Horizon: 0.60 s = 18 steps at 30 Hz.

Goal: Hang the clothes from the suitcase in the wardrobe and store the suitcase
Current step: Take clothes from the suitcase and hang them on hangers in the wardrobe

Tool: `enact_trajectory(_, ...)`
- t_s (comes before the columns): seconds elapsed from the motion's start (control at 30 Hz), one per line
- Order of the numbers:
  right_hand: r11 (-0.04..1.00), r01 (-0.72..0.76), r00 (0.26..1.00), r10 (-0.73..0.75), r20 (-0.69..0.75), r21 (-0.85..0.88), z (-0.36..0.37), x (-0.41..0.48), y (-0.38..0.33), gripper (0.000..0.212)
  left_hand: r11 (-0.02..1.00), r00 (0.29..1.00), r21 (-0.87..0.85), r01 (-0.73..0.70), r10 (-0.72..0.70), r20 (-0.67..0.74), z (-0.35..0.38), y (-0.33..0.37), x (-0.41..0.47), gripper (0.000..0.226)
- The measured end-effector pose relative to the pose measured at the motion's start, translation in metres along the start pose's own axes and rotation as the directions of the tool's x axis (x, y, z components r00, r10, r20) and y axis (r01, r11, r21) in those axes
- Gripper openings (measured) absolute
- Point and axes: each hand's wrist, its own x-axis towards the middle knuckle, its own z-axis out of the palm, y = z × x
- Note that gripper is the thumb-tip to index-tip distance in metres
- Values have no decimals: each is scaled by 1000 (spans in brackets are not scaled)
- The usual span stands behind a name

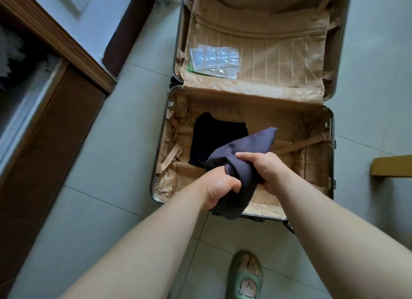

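My worry list from the remote seat, biggest thing first. The brown wooden wardrobe [44,131] sits off to my left and looks open. The silver-framed hard suitcase with tan lining [332,142] lies flat open on the pale tiled floor [111,153], right at my feet. The green slipper [245,276] is near the front rim, so I reckon a careless turn toward the wardrobe could clip the frame.

Then the slate-grey bunched garment [243,147]. Both hands have it. The left hand [219,188] has its grip clenched round the lower folds and the right hand [265,171] is curled over the top. It's held above the near half of the case, with a tail hanging over the front rim. Wadded like that, it could go onto a hanger creased, or the tail could snag the frame if I pull away low.

The black folded garment [216,138] lies in the same half, partly overlapped by the grey one. I can't tell if they touch, but it might get dragged along. Smallest: the loose tan webbing straps [170,158] could catch fabric.
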Motion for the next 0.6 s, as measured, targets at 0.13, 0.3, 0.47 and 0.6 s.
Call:
enact_trajectory(0.13, 995, 97, 995, -97, 4, -29, -5, -34, -22, 19, 991, 996, -107, 80, -75, 53, -5, 18, -37, 52)
enact_trajectory(0.3, 988, 136, 985, -127, 115, -70, -5, -104, -82, 14, 857, 983, -513, 57, -138, -120, -26, 51, -85, 40)
enact_trajectory(0.47, 967, 182, 971, -148, 189, -179, 2, -191, -148, 16, 666, 943, -725, -179, -94, -319, -47, 120, -148, 53)
enact_trajectory(0.6, 909, 275, 956, -223, 191, -315, 3, -264, -196, 20, 613, 874, -707, -354, -52, -483, -62, 179, -208, 66)
